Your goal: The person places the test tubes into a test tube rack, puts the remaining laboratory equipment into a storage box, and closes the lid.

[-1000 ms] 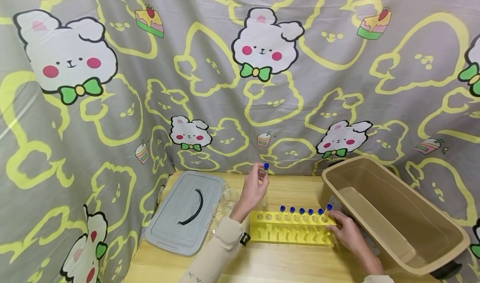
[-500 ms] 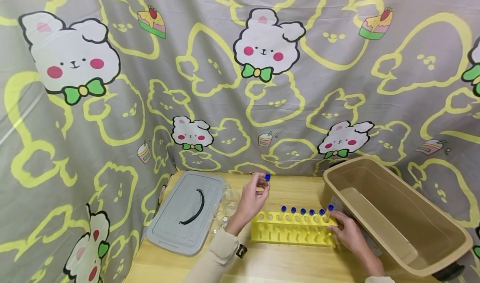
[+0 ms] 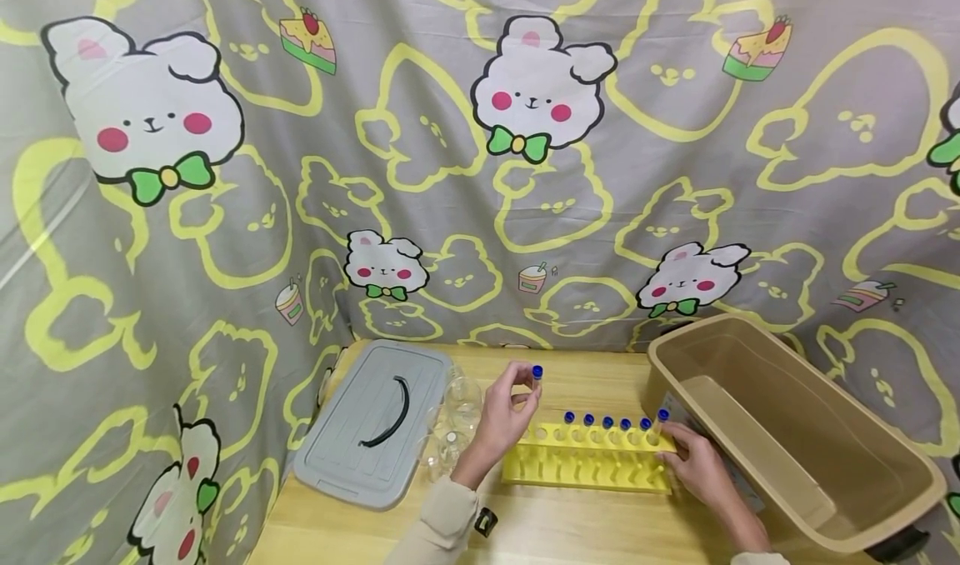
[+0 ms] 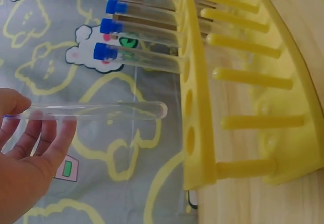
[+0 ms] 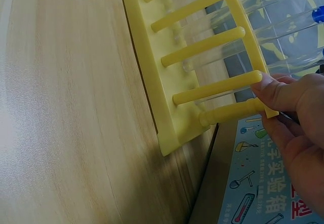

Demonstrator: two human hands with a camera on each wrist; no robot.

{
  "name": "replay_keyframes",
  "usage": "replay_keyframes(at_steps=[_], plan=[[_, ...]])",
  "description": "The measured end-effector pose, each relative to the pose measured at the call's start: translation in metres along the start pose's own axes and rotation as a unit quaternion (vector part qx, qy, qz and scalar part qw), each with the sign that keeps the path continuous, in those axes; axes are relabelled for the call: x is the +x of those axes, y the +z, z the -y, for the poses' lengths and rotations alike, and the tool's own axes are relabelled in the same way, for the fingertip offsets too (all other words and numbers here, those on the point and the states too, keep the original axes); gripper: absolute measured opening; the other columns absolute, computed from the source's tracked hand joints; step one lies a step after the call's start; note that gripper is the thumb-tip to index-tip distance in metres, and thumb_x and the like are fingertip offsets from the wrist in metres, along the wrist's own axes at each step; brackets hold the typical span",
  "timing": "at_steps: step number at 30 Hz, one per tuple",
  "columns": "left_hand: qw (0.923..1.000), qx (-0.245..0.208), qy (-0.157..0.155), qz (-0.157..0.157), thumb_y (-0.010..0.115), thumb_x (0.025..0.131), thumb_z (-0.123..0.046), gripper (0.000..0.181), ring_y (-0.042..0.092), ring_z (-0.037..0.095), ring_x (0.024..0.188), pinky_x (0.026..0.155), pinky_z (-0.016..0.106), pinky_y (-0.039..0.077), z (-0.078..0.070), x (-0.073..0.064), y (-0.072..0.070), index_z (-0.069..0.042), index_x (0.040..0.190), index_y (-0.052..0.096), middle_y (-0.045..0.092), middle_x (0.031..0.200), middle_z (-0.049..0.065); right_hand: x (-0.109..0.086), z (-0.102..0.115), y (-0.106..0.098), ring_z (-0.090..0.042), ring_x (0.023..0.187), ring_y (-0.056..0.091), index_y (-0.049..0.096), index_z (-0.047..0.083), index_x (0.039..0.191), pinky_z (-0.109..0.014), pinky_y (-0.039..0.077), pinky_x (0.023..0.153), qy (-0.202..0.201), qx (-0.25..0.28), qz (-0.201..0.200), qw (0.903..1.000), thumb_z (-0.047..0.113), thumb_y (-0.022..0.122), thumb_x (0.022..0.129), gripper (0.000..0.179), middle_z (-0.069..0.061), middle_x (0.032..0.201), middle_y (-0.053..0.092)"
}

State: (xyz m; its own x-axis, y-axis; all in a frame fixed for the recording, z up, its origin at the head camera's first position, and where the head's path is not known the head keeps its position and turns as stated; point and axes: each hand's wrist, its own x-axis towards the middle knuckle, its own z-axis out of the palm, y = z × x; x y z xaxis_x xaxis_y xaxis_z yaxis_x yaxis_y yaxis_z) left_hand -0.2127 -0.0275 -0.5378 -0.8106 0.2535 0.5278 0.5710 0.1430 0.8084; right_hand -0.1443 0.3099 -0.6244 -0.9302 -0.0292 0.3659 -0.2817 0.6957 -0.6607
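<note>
My left hand (image 3: 504,415) pinches a clear test tube (image 4: 116,111) near its blue cap (image 3: 537,372), above the left end of a yellow test tube rack (image 3: 585,483). In the left wrist view the tube's rounded bottom points at the rack's top plate, a small gap away from its holes. Several blue-capped tubes (image 4: 147,57) stand in the rack, with bare holes at its left end. The rightmost capped tube (image 3: 663,416) leans slightly. My right hand (image 3: 697,467) grips the rack's right end, thumb (image 5: 271,89) on the top plate.
Clear glassware (image 3: 453,432) stands left of the rack, beside a grey lid (image 3: 352,432) with a black handle. A large brown bin (image 3: 757,457) is close to my right hand. Behind the wooden table (image 3: 577,527) hangs a patterned curtain (image 3: 570,215).
My left hand has lowered the test tube toward the rack's left end. The right hand keeps its grip on the rack.
</note>
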Motion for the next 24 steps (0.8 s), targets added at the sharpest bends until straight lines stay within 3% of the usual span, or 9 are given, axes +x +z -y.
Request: replay_keyframes(at_steps=[9,16,21,24], plan=[[0.9999,-0.015,0.001,0.004,0.064,0.094,0.012,0.028,0.068,0.031,0.098,0.081,0.032,0.062,0.004,-0.010,0.008,-0.003,0.117,0.059,0.067,0.104,0.016,-0.002,0.000,0.000,-0.053,0.109,0.061,0.068,-0.013,0.115,0.005,0.035,0.085,0.000,0.003,-0.001,1.0000,-0.013,0.084,0.073,0.045,-0.034,0.120,0.065],[0.9983,-0.035,-0.046,-0.002,0.062,0.091,0.020,0.024,0.066,0.046,0.100,0.085,0.041,0.062,-0.030,-0.015,0.003,0.010,0.112,0.058,0.065,0.102,0.025,-0.002,0.001,0.000,-0.053,0.108,0.062,0.068,-0.013,0.115,0.006,0.034,0.085,-0.002,0.003,-0.001,1.0000,-0.013,0.084,0.073,0.045,-0.033,0.120,0.065],[0.9976,-0.030,-0.061,-0.012,0.062,0.090,0.021,0.024,0.067,0.041,0.100,0.085,0.042,0.062,-0.026,-0.018,0.001,0.010,0.111,0.059,0.066,0.102,0.020,-0.001,0.000,0.002,-0.053,0.107,0.062,0.068,-0.014,0.114,0.006,0.032,0.087,-0.012,-0.003,-0.011,0.9999,-0.015,0.084,0.070,0.046,-0.033,0.118,0.065],[0.9979,-0.017,-0.061,-0.011,0.063,0.090,0.021,0.024,0.067,0.039,0.100,0.085,0.042,0.062,-0.014,-0.021,0.005,0.010,0.112,0.059,0.066,0.102,0.022,-0.001,-0.001,0.002,-0.054,0.106,0.061,0.068,-0.015,0.114,0.006,0.028,0.090,-0.013,-0.007,-0.016,0.9998,-0.015,0.084,0.070,0.047,-0.034,0.118,0.065]])
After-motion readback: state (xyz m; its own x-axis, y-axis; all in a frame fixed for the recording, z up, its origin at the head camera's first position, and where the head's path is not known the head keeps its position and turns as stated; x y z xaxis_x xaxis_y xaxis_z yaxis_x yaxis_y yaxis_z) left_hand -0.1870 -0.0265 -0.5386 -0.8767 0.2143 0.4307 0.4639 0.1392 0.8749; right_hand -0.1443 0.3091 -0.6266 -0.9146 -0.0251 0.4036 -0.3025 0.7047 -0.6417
